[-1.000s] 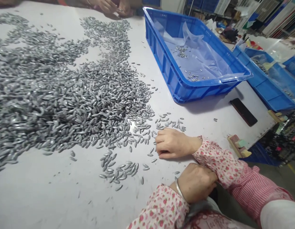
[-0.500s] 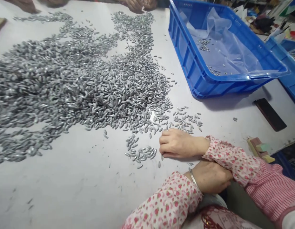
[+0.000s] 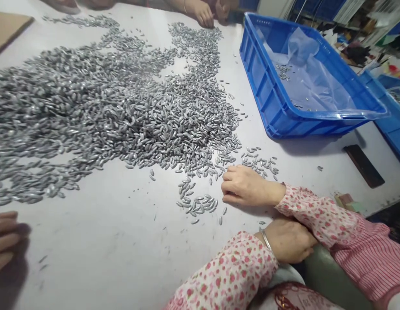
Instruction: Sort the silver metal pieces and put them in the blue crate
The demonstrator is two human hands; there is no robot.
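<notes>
My right hand rests on the white table with its fingers curled down beside the loose grey pieces. Whatever is under its fingertips is hidden. Tucked below the right forearm, my left hand wears a silver bangle; its fingers bend downward and the tips are out of sight. A small cluster of shiny grey, seed-shaped pieces lies just left of my right hand. Another scatter of these pieces lies just beyond it. The large heap of the same pieces spreads across the table.
A blue crate with a clear plastic liner and some pieces stands at the back right. Nearer lies a dark phone. Co-workers' hands are at the far edge, another person's hand at left. Cardboard lies far left.
The view has shifted slightly. Another person's hand has come in at the left edge. My right hand has shifted slightly away from the small cluster; my left hand stays under the forearm.
</notes>
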